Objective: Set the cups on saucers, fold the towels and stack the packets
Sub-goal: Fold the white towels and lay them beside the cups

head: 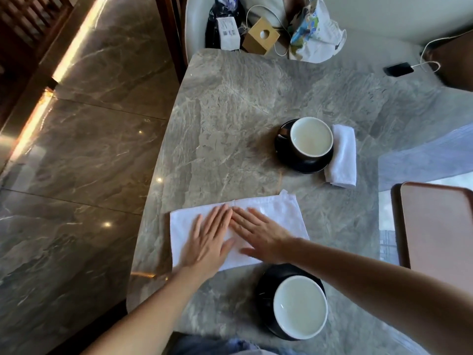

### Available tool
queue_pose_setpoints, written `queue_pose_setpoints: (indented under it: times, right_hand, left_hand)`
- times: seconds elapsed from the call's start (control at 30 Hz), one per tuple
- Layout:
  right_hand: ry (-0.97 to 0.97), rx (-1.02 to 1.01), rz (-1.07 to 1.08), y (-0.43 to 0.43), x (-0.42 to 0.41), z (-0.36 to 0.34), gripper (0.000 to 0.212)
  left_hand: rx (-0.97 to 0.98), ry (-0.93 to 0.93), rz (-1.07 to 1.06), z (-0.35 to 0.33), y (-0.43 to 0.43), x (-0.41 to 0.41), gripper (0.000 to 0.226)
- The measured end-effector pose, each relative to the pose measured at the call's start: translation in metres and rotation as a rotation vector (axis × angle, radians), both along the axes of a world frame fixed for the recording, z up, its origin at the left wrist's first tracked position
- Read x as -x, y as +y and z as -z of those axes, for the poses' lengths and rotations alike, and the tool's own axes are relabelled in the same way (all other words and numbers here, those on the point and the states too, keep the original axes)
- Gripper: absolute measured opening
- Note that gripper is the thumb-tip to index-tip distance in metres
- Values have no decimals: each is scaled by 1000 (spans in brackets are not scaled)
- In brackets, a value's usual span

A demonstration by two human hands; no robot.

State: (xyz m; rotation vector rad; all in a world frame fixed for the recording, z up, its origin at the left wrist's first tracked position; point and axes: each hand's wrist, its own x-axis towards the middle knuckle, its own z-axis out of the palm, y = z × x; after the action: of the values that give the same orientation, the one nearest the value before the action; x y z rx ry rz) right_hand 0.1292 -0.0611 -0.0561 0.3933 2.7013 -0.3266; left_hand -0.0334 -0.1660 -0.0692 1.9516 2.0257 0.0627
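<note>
A white towel (276, 211) lies flat on the grey marble table (230, 119), folded into a wide rectangle. My left hand (208, 239) and my right hand (261, 233) both press on it with straight fingers, fingertips almost meeting at its middle. Close to me, a cup (299, 307) with a white inside stands on a black saucer (266, 283). Farther back, a second cup (311, 137) stands on its black saucer (307, 165). A folded white towel (343, 156) lies right beside that saucer. No packets show.
A brown tray (437, 231) lies at the right edge. A black phone (399, 69) on a white cable rests at the far right. On the seat beyond the table are bags (314, 29) and a small cardboard box (261, 37). The polished floor drops off to the left.
</note>
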Motion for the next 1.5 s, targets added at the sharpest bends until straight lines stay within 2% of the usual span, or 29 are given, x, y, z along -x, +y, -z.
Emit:
queue_pose_setpoints:
  times: [0.13,0.27,0.4,0.63,0.77,0.83,0.93,1.0,1.07,1.13,1.5]
  right_hand:
    - [26,-137,-63,12,-13,12,85]
    - [96,-93,54,12,-31,16,87]
    - [29,-76,214,31,-75,10,89]
    - [-88,-76,262,40,-98,3,89]
    - [1,48,315,42,-100,-3,87]
    - [107,121,455,38,-109,-12,79]
    - [249,94,675,26,-134,-19,46]
    - [218,82,651,17,-143,-20,32]
    - [145,95,551,10,-147,-18,28]
    - [101,95,501,9,-149,-17,29]
    - [142,18,678,3,-141,-12,10]
  left_hand:
    - [56,94,26,11,-6,7,68]
    - [96,130,-28,14,-18,22,70]
    - [84,171,-17,16,-35,42,69]
    - [162,213,-13,6,-32,42,71]
    - [168,182,-36,-14,-35,44,74]
    - [131,98,-29,-21,-53,55,72]
    - [76,10,-2,-29,-85,64,57]
    - [83,-15,39,-29,-94,56,58]
    - [85,-5,87,-24,-95,47,54]
    - [57,9,76,-19,-94,44,40]
    - [-121,25,63,-26,-82,43,34]
